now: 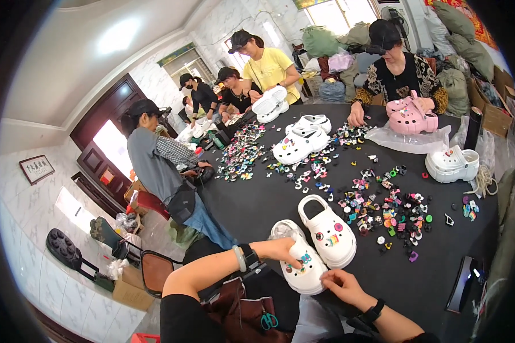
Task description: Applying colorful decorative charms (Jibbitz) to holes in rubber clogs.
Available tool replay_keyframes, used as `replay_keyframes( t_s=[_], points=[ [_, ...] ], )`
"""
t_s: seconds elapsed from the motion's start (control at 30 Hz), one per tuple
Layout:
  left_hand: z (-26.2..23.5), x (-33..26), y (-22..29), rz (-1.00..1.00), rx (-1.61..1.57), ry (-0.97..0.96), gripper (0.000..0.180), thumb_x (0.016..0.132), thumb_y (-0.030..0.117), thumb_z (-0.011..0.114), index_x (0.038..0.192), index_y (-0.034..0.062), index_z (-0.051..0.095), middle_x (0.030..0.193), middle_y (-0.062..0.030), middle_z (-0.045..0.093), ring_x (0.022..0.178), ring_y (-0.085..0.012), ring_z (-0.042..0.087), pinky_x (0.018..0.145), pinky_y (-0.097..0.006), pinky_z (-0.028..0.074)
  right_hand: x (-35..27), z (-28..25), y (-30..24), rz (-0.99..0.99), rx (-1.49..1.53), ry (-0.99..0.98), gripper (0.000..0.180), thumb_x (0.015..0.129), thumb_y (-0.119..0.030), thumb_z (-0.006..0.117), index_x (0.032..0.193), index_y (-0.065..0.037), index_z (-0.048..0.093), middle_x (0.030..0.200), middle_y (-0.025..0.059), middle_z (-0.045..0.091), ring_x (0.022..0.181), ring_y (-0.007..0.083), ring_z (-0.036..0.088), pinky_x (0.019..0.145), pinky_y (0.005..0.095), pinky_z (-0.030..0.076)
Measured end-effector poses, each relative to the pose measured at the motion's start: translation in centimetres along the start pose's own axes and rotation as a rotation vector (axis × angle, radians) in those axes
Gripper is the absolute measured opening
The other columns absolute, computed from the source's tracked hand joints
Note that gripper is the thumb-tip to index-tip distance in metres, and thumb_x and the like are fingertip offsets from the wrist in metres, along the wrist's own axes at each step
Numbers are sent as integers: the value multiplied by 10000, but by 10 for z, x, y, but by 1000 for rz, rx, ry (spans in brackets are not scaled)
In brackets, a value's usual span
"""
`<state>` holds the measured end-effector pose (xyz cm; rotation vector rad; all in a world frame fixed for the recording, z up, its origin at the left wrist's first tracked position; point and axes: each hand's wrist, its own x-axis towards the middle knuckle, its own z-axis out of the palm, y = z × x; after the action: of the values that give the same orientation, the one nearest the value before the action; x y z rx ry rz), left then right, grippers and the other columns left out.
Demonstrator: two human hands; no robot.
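A white clog (306, 279) with colourful charms on its upper lies at the near edge of the table. My left hand (279, 250) grips it by the side, the thumb pressing by the charms and the other fingers hidden in or behind the opening. At the toe, my right hand (346, 289) curls its fingers against the clog's edge, thumb and forefinger together. The matching clog (336, 243), also with charms, rests just to the right, its heel strap turned away from me. Loose shoe charms (389, 214) are scattered beyond it.
Further back sit white clogs (300, 146), another white pair (452, 164) and pink clogs (405, 114) before a person across the table. More people work along the left. A black case (462, 284) lies at right; blue-handled scissors (269, 320) hang by my lap.
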<state>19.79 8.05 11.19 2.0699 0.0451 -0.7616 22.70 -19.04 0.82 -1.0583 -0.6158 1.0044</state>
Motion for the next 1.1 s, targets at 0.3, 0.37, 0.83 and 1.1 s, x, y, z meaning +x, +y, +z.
replay_keyframes(
  t_s=[0.3, 0.37, 0.83, 1.1],
  points=[
    [-3, -5, 14, -61, 48, -23, 332, 733, 67, 762, 1036, -16, 653, 897, -95, 693, 760, -148, 675, 649, -289, 580, 37, 37, -57, -706, -1324, 107, 425, 776, -117, 636, 1198, -92, 589, 1199, 33, 583, 1056, 254, 541, 902, 396, 436],
    [-1, -6, 18, -71, -14, -34, 322, 725, 52, 760, 1017, -25, 650, 887, -97, 692, 745, -156, 679, 641, -289, 581, 40, 36, -57, -679, -1419, 45, 413, 783, -126, 624, 1193, -97, 592, 1195, 25, 584, 1052, 244, 546, 894, 391, 437],
    [-8, -6, 14, 6, -89, -99, 280, 780, 64, 727, 1035, -23, 653, 924, -89, 693, 817, -158, 667, 717, -301, 566, 32, 43, -50, -749, -1759, 126, 396, 785, -210, 611, 1155, -69, 614, 1266, 7, 546, 1036, 148, 530, 742, 326, 416],
    [-4, -7, 12, -26, 69, 25, 265, 766, 112, 745, 1003, 9, 686, 907, -59, 703, 846, -127, 650, 763, -287, 528, 25, 43, -42, -706, -1667, 150, 491, 843, -267, 602, 1266, -29, 534, 1318, 71, 525, 1073, 198, 528, 782, 350, 439]
  ],
)
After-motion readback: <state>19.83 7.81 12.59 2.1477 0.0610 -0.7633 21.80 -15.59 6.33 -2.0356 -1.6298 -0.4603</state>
